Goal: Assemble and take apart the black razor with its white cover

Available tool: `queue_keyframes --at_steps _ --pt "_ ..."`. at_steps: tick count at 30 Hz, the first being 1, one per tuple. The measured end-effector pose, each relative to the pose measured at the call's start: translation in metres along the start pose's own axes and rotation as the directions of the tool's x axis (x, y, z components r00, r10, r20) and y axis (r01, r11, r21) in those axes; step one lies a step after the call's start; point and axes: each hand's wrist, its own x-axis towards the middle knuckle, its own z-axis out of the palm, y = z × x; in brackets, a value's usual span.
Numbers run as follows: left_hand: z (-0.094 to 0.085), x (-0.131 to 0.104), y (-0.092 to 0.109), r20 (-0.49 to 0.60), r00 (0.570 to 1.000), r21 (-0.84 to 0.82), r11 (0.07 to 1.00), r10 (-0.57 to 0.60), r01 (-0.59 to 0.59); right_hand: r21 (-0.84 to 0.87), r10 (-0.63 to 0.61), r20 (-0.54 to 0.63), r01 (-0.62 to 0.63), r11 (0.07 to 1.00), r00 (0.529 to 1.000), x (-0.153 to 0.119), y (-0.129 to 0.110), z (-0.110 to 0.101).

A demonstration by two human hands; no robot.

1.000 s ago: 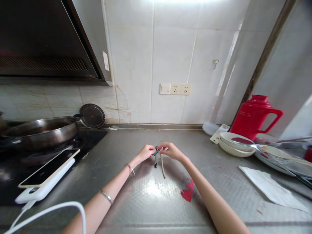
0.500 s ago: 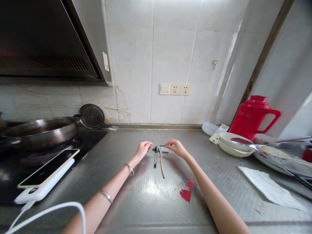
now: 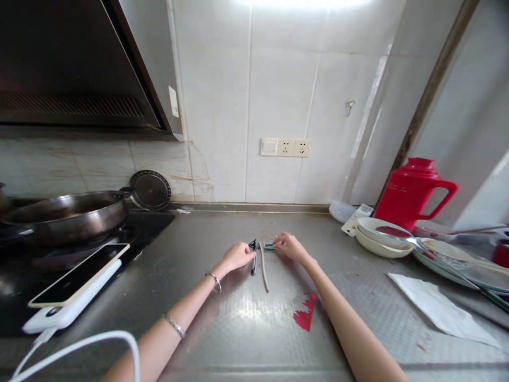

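My left hand is closed, its thumb and fingertips at the handle of a slim dark T-shaped tool that looks like a razor. The tool lies on the steel counter, its head pointing away from me and its handle partly hidden by my fingers. Just right of it lies a thin, slightly bent beige stick, touched by neither hand. My right hand pinches the right end of a small dark green piece beyond the stick; its exact kind is too small to tell.
A torn red scrap lies nearer me on the counter. At left are a pan on the stove, a phone and a white cable. To the right stand a red thermos, bowls and a white paper.
My left hand has moved right and slightly nearer me, onto the T-shaped tool's handle. My right hand has shifted a little, and the small green pieces now lie closer together.
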Motion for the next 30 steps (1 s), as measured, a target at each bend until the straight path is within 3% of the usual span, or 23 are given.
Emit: queue_keyframes --at_steps 13,30 --pt "0.006 -0.010 0.012 -0.018 0.999 0.255 0.966 -0.051 0.054 -0.037 -0.013 0.003 0.013 0.999 1.000 -0.002 -0.003 0.007" --pt "0.010 -0.020 0.031 -0.073 0.990 0.389 0.911 -0.118 0.138 -0.037 -0.005 -0.044 0.004 0.999 0.999 -0.004 -0.020 -0.007"
